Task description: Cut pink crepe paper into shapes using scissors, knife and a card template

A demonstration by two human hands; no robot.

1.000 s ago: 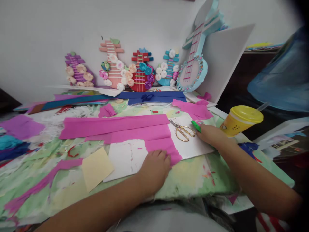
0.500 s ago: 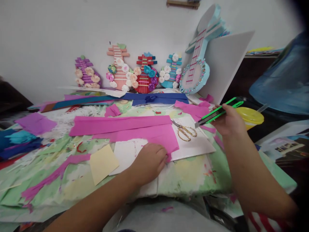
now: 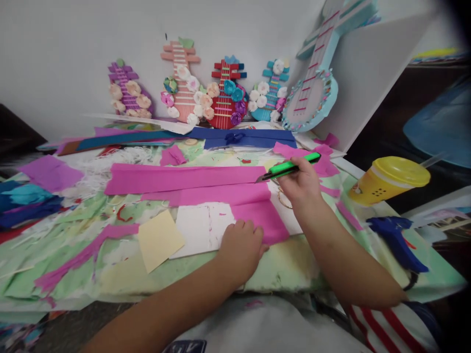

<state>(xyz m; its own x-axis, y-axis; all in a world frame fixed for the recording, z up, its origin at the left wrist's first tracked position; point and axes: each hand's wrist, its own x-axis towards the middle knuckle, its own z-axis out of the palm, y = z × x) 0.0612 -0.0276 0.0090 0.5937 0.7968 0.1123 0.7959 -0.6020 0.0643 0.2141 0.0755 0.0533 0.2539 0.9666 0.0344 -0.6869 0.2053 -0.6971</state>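
Paper strip of magenta crepe (image 3: 187,179) runs parallel to the front edge of the green-stained table (image 3: 283,268). Right hand (image 3: 301,187), the nearer, grips a green-and-black utility knife (image 3: 281,169) at the strip's right end; left hand (image 3: 241,249) rests on magenta paper (image 3: 262,220), whether pinching I cannot tell.

Left grip (image 3: 243,249) rests palm down; right grip (image 3: 300,185), further forward, is curled in.

Room above right hand (image 3: 302,187); cup (image 3: 386,184) blocks rightward.
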